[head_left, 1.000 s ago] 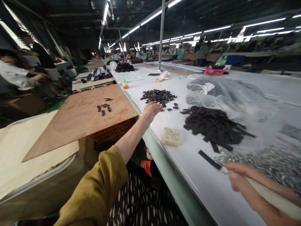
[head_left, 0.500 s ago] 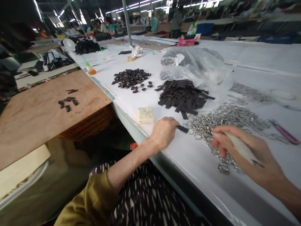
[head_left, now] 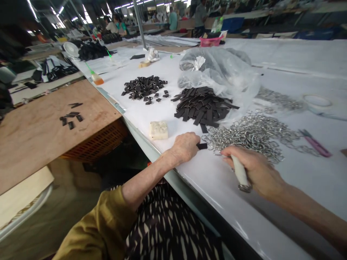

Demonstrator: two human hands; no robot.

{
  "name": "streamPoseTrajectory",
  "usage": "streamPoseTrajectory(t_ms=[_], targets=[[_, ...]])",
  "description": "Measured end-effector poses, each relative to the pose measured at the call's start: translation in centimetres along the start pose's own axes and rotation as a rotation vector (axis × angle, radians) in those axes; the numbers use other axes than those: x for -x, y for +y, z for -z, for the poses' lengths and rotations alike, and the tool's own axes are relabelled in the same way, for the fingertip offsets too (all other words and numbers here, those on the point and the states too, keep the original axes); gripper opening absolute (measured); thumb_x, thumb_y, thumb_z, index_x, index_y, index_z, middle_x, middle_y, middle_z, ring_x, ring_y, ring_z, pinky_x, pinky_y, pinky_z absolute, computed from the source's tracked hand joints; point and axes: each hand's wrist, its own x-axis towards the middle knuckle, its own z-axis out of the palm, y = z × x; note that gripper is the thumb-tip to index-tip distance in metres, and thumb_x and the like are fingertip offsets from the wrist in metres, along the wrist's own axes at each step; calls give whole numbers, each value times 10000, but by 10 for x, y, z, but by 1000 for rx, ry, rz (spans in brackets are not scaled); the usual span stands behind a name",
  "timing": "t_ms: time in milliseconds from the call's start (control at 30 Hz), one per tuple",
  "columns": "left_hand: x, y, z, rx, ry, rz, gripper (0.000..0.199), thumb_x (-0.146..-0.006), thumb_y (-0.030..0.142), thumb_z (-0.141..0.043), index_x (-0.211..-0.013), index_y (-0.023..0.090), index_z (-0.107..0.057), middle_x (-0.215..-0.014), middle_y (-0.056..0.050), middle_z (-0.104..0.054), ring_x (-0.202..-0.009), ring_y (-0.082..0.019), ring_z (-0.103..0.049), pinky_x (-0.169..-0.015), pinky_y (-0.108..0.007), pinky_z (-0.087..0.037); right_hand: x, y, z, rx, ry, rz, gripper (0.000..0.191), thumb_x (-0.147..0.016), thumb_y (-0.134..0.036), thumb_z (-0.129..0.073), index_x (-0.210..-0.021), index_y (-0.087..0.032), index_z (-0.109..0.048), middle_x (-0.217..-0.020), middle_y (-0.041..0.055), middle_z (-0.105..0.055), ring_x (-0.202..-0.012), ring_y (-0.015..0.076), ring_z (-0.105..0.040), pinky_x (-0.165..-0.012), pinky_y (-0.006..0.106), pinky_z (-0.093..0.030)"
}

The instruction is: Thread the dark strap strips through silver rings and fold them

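My left hand (head_left: 185, 146) is closed on a black strip (head_left: 202, 146) that lies on the white table, its free end pointing at the metal rings. A pale, wrapped handle (head_left: 239, 172) is held in my right hand (head_left: 257, 169), whose fingertips are at the near left edge of the heap of silver rings (head_left: 246, 135). Behind my left hand lies a pile of black strips (head_left: 204, 106). A whitish block (head_left: 158, 130) sits left of that hand. Farther back is a pile of small black pieces with rings (head_left: 143, 87).
A clear plastic bag (head_left: 225, 72) lies behind the strips. Pink-handled snips (head_left: 316, 143) are at the right, near a tape roll (head_left: 317, 101). A bottle with orange liquid (head_left: 96, 78) stands at the far left edge. A wooden board (head_left: 54, 122) holds several black pieces.
My right hand has moved left, closer to my left hand and the strip, and the handle has turned in it. The whole view has shifted slightly. My left hand still holds the strip.
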Motion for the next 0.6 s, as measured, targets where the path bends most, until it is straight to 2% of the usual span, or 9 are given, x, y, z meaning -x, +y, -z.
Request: streamPoseTrajectory(t_ms=[100,200,267,367,467,600], targets=[[11,-2,1,150,-3,58,140,-722,214,-528,-776,168,-649,-758,-28,-621,-720,-163,-562,-625,-266,-431,-6,5,-10,268,-66,284,219,-788,-72,-430,-888,-165,-602,-801,79,-636,-778,227,-583,-690,351,-432],[27,-7,0,686,-6,197,124,-696,246,-581,-746,147,-637,-629,8,-578,-583,-101,-515,-529,-208,-398,-7,8,-18,427,-29,451,294,-724,19,-400,-873,-130,-605,-922,140,-650,-894,265,-582,-761,385,-425],[38,-10,-2,1079,5,295,121,-640,226,-641,-708,128,-625,-583,19,-553,-520,-70,-478,-481,-181,-372,-7,11,-20,488,3,495,316,-701,50,-394,-861,-126,-602,-955,152,-647,-922,266,-577,-779,381,-426],[51,-11,-6,1408,-35,357,169,-604,228,-683,-698,109,-608,-615,-14,-599,-518,-78,-530,-471,-177,-412,-10,13,-20,514,12,530,307,-719,54,-397,-862,-133,-596,-945,144,-646,-917,259,-574,-787,374,-431],[60,-8,-11,1595,-110,405,209,-624,243,-674,-753,103,-586,-674,-75,-650,-569,-160,-626,-460,-229,-484,-15,16,-20,532,-7,578,285,-740,38,-404,-862,-142,-589,-914,135,-646,-878,250,-581,-769,371,-441],[64,-5,-16,1709,-92,432,207,-647,177,-634,-828,94,-578,-676,-90,-657,-583,-190,-651,-431,-239,-510,-20,23,-19,483,3,584,308,-748,31,-374,-886,-157,-574,-887,115,-652,-821,242,-595,-742,386,-458]])
